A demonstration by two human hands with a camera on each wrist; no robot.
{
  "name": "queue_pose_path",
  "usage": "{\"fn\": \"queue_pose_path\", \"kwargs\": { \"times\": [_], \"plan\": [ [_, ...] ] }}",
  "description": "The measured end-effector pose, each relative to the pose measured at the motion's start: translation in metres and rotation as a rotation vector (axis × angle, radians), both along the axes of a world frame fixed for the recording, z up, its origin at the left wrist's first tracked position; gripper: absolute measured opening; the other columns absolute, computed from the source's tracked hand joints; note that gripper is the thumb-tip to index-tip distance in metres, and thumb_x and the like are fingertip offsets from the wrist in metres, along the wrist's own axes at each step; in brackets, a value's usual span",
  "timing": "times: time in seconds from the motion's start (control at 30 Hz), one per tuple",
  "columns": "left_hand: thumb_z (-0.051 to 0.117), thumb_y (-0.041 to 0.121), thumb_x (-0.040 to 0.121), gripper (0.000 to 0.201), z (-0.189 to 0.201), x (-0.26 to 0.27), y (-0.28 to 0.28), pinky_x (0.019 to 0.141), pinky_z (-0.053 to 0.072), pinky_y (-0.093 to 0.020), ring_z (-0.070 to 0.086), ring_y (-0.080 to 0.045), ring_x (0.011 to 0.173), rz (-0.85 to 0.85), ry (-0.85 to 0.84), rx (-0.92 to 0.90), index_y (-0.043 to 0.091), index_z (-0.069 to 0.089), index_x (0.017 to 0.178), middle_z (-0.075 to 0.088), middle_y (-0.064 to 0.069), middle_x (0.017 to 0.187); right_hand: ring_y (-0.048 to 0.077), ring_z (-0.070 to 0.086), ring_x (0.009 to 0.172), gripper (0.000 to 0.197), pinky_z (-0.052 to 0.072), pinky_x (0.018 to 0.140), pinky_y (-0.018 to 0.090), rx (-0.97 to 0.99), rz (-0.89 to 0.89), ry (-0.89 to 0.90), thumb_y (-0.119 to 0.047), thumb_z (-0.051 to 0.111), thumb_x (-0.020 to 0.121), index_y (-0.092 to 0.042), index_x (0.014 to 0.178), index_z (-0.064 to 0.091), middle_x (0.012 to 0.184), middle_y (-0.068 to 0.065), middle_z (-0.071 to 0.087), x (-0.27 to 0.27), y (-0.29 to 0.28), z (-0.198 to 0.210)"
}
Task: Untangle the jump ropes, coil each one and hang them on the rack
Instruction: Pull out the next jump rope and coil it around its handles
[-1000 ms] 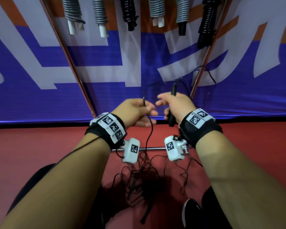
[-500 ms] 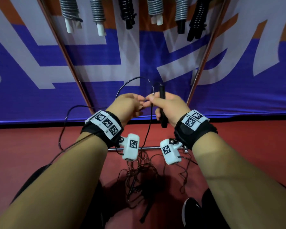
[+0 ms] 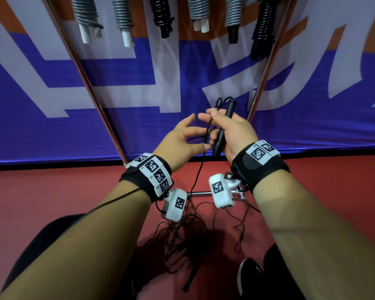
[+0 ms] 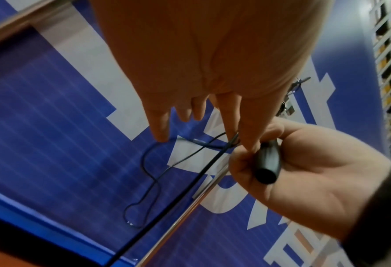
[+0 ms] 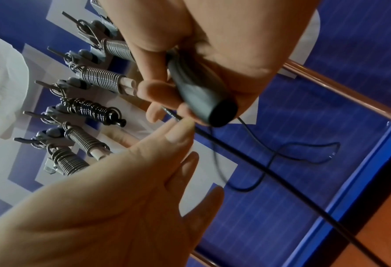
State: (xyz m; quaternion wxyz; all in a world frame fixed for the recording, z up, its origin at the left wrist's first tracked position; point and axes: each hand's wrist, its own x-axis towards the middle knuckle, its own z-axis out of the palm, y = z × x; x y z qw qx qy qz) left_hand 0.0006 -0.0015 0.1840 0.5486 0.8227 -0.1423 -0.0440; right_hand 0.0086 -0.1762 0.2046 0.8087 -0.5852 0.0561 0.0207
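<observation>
- Head view, centre of the frame: the right hand (image 3: 232,131) grasps a black jump-rope handle (image 3: 223,128), fingers curled round it, with the handle tilted so that its top end points up and right and its butt end down and left.
- The thin black rope (image 3: 200,167) leaves the top of the handle in a small loop, passes between the two hands and drops straight down to the tangled ropes (image 3: 182,232) piled on the red floor (image 3: 52,191) at lower centre.
- The left hand (image 3: 182,141) lies just left of the right hand, released, fingers spread and mostly straight; its fingertips touch the rope.
- Left wrist view: the left hand's fingers (image 4: 160,124) reach down to the rope at centre frame, while the right hand at the right edge holds the handle end-on to the camera; a twisted loop of rope hangs at lower centre.
- Right wrist view: the butt of the handle shows at centre, and a left fingertip (image 5: 178,133) presses the rope just beside it.
- Across the top of the head view, six coiled ropes (image 3: 123,16), grey and black, hang from the rack (image 3: 91,87), whose two slanted metal poles frame the hands.
- A blue and white banner (image 3: 52,126) fills the background.
- A black shoe (image 3: 249,276) shows at the bottom, right of the tangle.
</observation>
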Motion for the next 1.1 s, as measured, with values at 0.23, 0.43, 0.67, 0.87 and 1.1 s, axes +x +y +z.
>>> {"fn": "queue_pose_path", "kwargs": {
  "times": [0.23,0.43,0.67,0.87,1.1],
  "plan": [
    [0.086,0.033,0.086,0.02,-0.008,-0.005,-0.009,0.102,0.045,-0.025,0.062,-0.012,0.119,-0.057,0.07,0.347,0.025,0.075,0.1,0.067,0.006,0.125,0.017,0.049,0.055,0.016,0.046,0.06,0.034,-0.002,-0.035,-0.009,-0.027,0.068,0.105,-0.013,0.111,0.07,0.117,0.005,0.081,0.0,-0.005,0.002],
    [0.068,0.012,0.1,0.013,-0.011,-0.009,-0.008,0.063,0.049,-0.026,0.068,-0.021,0.073,-0.056,0.325,0.114,0.0,0.065,0.094,0.08,-0.007,0.091,0.016,0.052,0.053,0.026,0.049,0.059,0.032,-0.13,-0.043,0.03,-0.035,0.063,0.108,-0.016,0.122,0.072,0.113,0.0,0.082,0.006,-0.006,-0.003],
    [0.064,0.017,0.104,0.005,0.036,0.013,0.019,0.081,0.065,-0.034,0.077,-0.027,0.094,0.274,0.333,-0.731,0.013,0.064,0.102,0.079,-0.01,0.111,0.014,0.057,0.049,0.026,0.052,0.056,0.031,-0.399,0.326,0.277,-0.012,0.06,0.103,-0.02,0.124,0.073,0.118,0.0,0.08,0.0,0.008,-0.019],
    [0.054,0.008,0.106,0.015,0.032,0.021,0.029,0.085,0.063,-0.035,0.077,-0.027,0.105,0.3,0.355,-0.883,0.006,0.064,0.115,0.077,-0.012,0.114,0.021,0.072,0.07,0.014,0.055,0.069,0.033,-0.488,0.33,0.037,-0.022,0.062,0.109,-0.019,0.097,0.069,0.095,0.005,0.082,-0.007,0.018,-0.02],
    [0.066,-0.004,0.089,0.018,-0.005,0.008,0.006,0.081,0.049,-0.039,0.066,-0.022,0.088,-0.065,0.448,-0.078,0.013,0.068,0.096,0.073,-0.007,0.089,0.021,0.07,0.065,0.01,0.06,0.064,0.033,0.002,0.109,-0.014,-0.018,0.064,0.107,-0.009,0.104,0.069,0.099,0.014,0.08,-0.003,0.017,0.0]
  ]
}}
